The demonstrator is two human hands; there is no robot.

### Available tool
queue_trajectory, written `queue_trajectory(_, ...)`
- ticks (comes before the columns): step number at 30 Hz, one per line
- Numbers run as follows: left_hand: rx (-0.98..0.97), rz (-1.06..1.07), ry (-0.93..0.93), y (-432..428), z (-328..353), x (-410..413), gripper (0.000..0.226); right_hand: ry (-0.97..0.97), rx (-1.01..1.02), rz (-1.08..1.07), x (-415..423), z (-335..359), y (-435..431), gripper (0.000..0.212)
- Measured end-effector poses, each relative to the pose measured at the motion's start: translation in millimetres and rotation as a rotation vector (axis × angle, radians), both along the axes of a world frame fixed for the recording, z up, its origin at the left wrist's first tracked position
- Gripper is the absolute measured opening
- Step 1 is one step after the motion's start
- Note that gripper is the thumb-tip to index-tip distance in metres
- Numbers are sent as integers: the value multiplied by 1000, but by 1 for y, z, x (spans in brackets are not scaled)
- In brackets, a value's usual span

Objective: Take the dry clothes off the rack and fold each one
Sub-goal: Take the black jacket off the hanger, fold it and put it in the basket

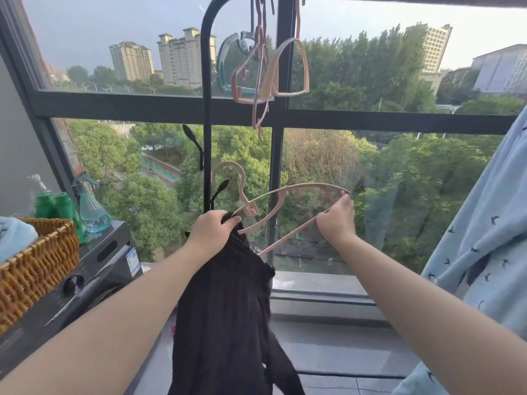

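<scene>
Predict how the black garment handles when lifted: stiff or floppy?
Likely floppy: the black garment hangs in limp folds below the left hand gripping its top. Probably light, since one hand carries it. It may snag on the pink hanger the right hand pinches.

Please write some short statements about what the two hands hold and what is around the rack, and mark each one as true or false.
1. The left hand grips the black garment. True.
2. The right hand holds a blue hanger. False: its fingers pinch the end of a pink hanger.
3. The upper hangers on the rack carry shirts. False: they hang bare.
4. A wicker basket stands at the left. True.
5. The bird-print cloth hangs beside the basket. False: it is at the right edge.
</scene>
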State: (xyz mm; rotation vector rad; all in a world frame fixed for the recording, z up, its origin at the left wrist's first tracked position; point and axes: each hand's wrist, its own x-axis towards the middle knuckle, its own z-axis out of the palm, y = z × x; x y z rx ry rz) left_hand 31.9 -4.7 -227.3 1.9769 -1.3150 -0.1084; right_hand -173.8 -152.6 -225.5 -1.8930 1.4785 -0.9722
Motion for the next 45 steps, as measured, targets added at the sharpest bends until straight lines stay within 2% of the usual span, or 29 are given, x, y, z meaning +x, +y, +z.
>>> queue_trajectory(3,-6,-11,102,-4,5,-2,36,164,-207,-108,1,3,4,69)
queue_trajectory(5,1,-46,165,-6,10,1,33,189,-330,-121,2,4,6,68)
queue_trajectory(7,43,-94,146,-6,16,4,32,199,-454,-99,6,8,6,67)
queue_trajectory(9,75,-141,126,-7,20,4,33,304,-493,-21,11,14,4,65)
queue_trajectory(11,78,-175,142,-8,24,3,35,513,-474,65,17,18,4,63)
queue_trajectory(13,67,-184,152,-9,25,5,35,674,-499,85,20,21,4,51)
queue_trajectory(15,68,-191,155,-10,27,8,35,732,-557,59,18,25,6,36)
queue_trajectory(18,56,-206,214,-12,29,13,41,626,-558,2,15,31,1,28)
queue_trajectory(20,32,-207,275,-14,28,17,43,531,-491,-26,17,38,-2,37)
queue_trajectory(22,14,-201,337,-16,26,23,40,574,-466,-10,17,44,-5,49)
queue_trajectory(24,12,-194,395,-15,23,31,33,636,-434,74,15,48,-11,63)
queue_trajectory(26,9,-191,435,-16,20,37,28,573,-320,218,11,51,-21,70)
queue_trajectory(28,-1,-188,462,-17,18,39,25,480,-237,334,7,53,-27,68)
queue_trajectory(30,-15,-195,484,-20,18,34,24,425,-258,351,2,55,-26,61)
queue_trajectory(35,-35,-207,568,-34,23,16,25,485,-449,233,-18,74,-18,57)
queue_trajectory(38,-113,-151,634,-44,32,13,28,533,-502,134,-38,93,-18,54)
queue_trajectory(45,-172,-4,450,-73,63,-4,32,576,-581,-112,-83,142,-22,58)
